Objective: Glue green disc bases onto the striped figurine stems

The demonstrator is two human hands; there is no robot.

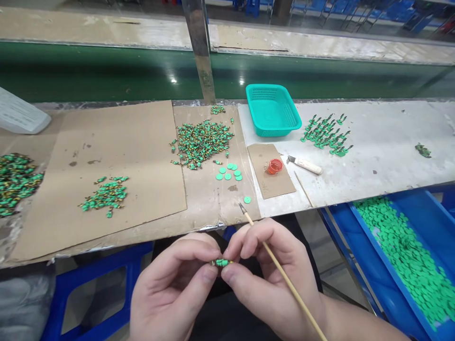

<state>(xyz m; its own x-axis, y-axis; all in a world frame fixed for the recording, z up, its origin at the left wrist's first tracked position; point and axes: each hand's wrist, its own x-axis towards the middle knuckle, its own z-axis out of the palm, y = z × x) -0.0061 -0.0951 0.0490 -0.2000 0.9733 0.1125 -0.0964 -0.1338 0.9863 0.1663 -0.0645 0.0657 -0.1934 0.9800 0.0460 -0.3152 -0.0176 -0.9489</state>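
Note:
A small green toy figurine [222, 262] with dark and yellow ends is pinched between the fingertips of both hands, just in front of the table edge. My left hand [177, 284] is closed on its dark end. My right hand [273, 274] grips the yellow end with thumb and fingers, while a thin wooden paintbrush [280, 270] rests in the same hand, its dark tip pointing up and away. Just beyond the tip lies a green disc [247, 200]. Several more green discs [228, 176] lie near a heap of similar figurines [204, 142].
A small red pot [275, 166] stands on cardboard [270, 189], near a white-handled scraper [304, 165] and a thin stick [303, 188]. Behind are a teal basket [273, 130] and figurines standing on discs [327, 135]. Right, a blue bin [387, 251] holds discs; left are more figurines [106, 195].

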